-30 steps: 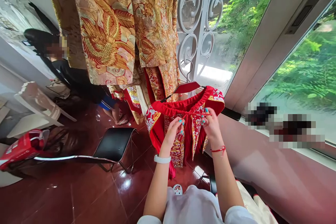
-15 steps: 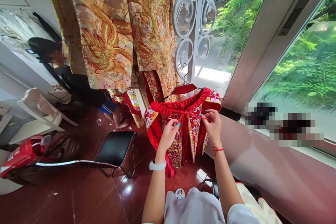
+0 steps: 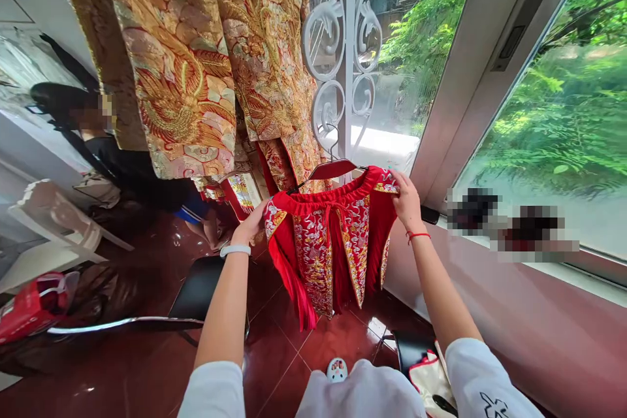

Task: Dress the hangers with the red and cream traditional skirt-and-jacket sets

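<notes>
Red embroidered skirt (image 3: 337, 235) hung on hanger (image 3: 333, 168), mostly hidden; left hand (image 3: 252, 225) and right hand (image 3: 404, 199) gripped its waistband corners, fingertips concealed.

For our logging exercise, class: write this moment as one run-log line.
left hand: holds red skirt waistband, left end | right hand: holds waistband, right end | red skirt: hangs on hanger

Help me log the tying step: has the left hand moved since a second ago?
Yes. The left hand has gone leftward, from mid-waist below the hanger to the left waist corner of the red skirt, gripping it.
</notes>
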Demonstrator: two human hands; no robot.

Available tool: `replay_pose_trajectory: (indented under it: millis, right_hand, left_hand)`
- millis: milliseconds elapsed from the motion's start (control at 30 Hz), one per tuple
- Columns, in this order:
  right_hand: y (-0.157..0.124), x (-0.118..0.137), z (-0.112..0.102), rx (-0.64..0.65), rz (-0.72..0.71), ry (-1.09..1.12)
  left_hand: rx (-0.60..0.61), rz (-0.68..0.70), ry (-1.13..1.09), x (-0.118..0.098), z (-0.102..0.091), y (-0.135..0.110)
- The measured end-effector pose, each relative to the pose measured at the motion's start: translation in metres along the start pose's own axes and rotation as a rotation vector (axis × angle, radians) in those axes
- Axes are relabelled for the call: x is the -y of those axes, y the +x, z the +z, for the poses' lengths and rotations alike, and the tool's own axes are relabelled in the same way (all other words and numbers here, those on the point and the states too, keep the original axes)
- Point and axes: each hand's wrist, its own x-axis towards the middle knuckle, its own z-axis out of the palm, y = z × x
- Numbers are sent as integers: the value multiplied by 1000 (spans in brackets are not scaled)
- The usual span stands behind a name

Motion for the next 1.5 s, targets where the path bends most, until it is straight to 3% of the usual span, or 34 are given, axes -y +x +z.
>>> replay_pose_trajectory:
  millis: [67,133,267,333,467,533,600,700,833,933,1033,1133,1200,1333,1500]
  right_hand:
    - [8,-5,-1,29,15,27]
    - [16,-10,-5,58,11,60]
    - [31,-21,-11,150,33,138]
    - [38,-23,-12,191,58,179]
    - [43,-23,-6,203,97,257]
    - [41,-23,0,232,109,277]
    - [37,-24,6,291,95,295]
    - [30,-28,9,393,50,283]
    - [18,-23,4,468,-12,231]
    - [10,-9,2,380,-54,264]
    - [4,8,11,148,-44,257]
    - [3,19,24,-61,35,255]
    - [4,22,29,-92,80,287]
    - [11,16,26,8,99,370]
    - [30,5,19,92,168,533]
  left_hand:
    - [84,-136,-88,6,1,-1]
    - [86,-237,-203,10,0,-5]
    - [-2,-209,-253,2,-5,-5]
    - [-70,-137,-199,-11,-7,-3]
    - [-403,208,105,-40,-11,-14]
    - [-481,319,251,-48,-15,-23]
    - [-375,324,335,-48,-21,-31]
    - [-113,250,350,-40,-32,-36]
    - [-34,261,315,-34,-38,-39]
    - [11,271,285,-40,-33,-39]
    - [81,278,309,-48,-24,-38]
    - [36,326,367,-53,-13,-40]
    - [-64,366,377,-54,-6,-44]
    - [-250,449,415,-55,1,-53]
    - [-240,426,513,-54,2,-53]
